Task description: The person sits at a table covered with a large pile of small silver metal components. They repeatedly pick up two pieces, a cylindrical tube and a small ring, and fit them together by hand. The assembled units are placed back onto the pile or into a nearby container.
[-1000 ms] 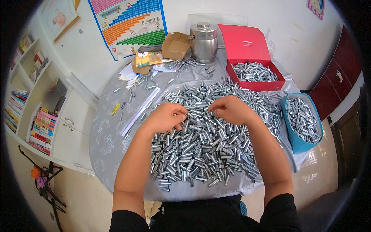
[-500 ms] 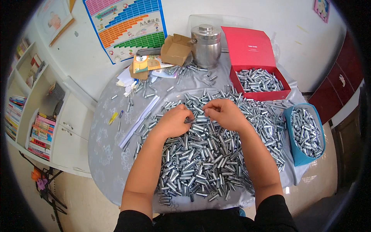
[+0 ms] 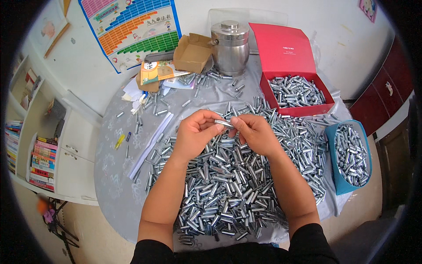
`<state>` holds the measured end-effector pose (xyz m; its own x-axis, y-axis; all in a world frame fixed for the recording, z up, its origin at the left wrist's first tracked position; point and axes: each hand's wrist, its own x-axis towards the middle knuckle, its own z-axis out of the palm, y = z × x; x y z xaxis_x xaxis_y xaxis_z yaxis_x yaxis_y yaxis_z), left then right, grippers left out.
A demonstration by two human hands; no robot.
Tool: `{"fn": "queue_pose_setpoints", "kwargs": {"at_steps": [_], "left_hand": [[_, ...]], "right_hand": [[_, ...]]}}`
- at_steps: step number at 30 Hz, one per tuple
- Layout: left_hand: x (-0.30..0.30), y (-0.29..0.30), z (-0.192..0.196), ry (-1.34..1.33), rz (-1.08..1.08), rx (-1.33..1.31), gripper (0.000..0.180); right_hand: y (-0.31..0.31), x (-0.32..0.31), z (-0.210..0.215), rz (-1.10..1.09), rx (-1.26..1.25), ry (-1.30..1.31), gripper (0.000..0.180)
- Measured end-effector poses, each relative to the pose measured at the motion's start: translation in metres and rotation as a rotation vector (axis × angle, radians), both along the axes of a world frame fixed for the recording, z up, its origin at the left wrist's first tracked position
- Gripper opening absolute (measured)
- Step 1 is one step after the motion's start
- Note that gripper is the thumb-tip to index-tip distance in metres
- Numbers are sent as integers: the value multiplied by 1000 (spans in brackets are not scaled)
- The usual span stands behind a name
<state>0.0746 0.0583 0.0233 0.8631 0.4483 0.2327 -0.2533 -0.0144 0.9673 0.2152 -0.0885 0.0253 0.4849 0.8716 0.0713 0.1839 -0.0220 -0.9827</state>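
Observation:
My left hand (image 3: 195, 134) and my right hand (image 3: 257, 134) meet above a wide heap of loose metal sleeves (image 3: 233, 180). Pinched between their fingertips is one silvery metal sleeve (image 3: 223, 123), lying roughly level. The left thumb and fingers grip its left part, while the right thumb and forefinger close on its right end. Whether a second piece sits inside the sleeve is hidden by the fingers. Below and around both forearms, the heaped pieces are short, shiny and tube-like.
An open red box (image 3: 299, 110) and a blue fabric bin (image 3: 338, 167), both holding similar pieces, stand right. A steel canister (image 3: 230, 48), a cardboard box (image 3: 191, 53) and booklets (image 3: 160, 72) are at the back. A folded white paper strip (image 3: 150, 145) lies left.
My hands have come together, and a metal sleeve now shows between the fingertips of both. The view has shifted slightly.

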Motion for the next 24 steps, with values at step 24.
{"fn": "queue_pose_setpoints", "kwargs": {"at_steps": [24], "left_hand": [[-25, 16, -11, 190, -10, -1, 11]], "right_hand": [[9, -5, -8, 89, 92, 133, 18]]}}
